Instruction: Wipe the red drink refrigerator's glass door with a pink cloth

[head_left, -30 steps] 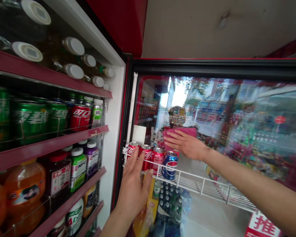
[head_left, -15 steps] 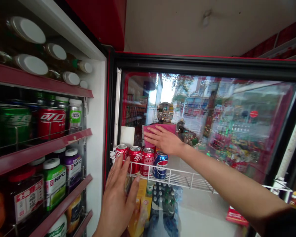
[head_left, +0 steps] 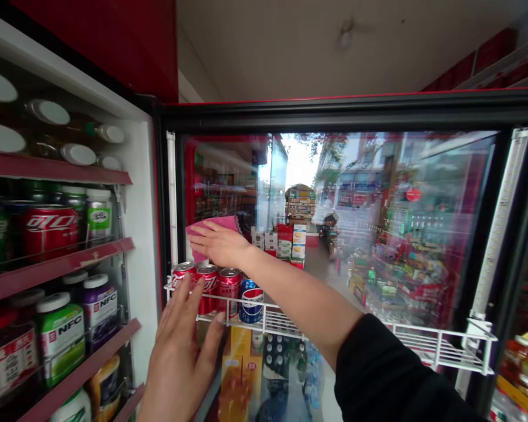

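Glass (head_left: 356, 193) fills the far side; at its left, the cloth (head_left: 227, 222) lies under the spread right hand (head_left: 222, 245), beyond cans (head_left: 229, 287) and the loosely spread left hand (head_left: 180, 346).

"NFC" on a green-labelled bottle (head_left: 61, 340) and a purple bottle (head_left: 100, 313) left of the glass door (head_left: 343, 121), "可口" on a red can (head_left: 51, 234) left of the door, Pepsi emblem on a blue can (head_left: 251, 303) at the door's inner side

A grey ceiling (head_left: 264, 53) is seen up high, with a small blurry thing (head_left: 347, 34) fixed to it. Red boxes (head_left: 495, 50) are lined up high on the right. Bright sky (head_left: 301, 167) and green leaves (head_left: 334, 146) are seen in the middle.
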### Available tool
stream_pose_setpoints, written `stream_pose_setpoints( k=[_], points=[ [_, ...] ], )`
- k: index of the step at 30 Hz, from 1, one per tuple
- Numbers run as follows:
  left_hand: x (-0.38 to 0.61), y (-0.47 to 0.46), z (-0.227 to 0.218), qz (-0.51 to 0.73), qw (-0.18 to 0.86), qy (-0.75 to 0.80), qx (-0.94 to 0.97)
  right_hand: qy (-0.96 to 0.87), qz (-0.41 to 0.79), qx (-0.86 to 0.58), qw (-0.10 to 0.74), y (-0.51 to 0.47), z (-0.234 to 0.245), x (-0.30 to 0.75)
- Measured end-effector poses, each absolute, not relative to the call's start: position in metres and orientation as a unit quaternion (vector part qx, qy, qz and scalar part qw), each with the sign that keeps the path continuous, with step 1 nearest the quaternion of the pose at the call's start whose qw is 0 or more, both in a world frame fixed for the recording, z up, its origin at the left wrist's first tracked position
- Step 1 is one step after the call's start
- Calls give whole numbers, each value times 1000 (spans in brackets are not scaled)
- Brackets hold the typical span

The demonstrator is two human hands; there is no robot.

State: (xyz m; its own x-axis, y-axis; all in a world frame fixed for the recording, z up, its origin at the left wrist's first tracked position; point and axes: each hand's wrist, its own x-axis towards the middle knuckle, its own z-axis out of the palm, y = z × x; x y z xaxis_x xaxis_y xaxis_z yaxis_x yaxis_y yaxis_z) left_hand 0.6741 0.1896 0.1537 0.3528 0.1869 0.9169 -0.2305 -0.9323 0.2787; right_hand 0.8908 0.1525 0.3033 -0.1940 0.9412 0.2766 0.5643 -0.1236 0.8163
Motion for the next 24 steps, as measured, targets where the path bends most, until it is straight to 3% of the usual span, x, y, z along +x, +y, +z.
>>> stream_pose_setpoints(
  k=[10, 24],
  points=[
    [702, 132, 157, 557, 200, -54, 805, 612, 481, 611, 145, 36, 281, 892],
    [728, 45, 159, 529, 239, -108, 807, 536, 470, 672, 200, -118, 267, 876]
  ],
)
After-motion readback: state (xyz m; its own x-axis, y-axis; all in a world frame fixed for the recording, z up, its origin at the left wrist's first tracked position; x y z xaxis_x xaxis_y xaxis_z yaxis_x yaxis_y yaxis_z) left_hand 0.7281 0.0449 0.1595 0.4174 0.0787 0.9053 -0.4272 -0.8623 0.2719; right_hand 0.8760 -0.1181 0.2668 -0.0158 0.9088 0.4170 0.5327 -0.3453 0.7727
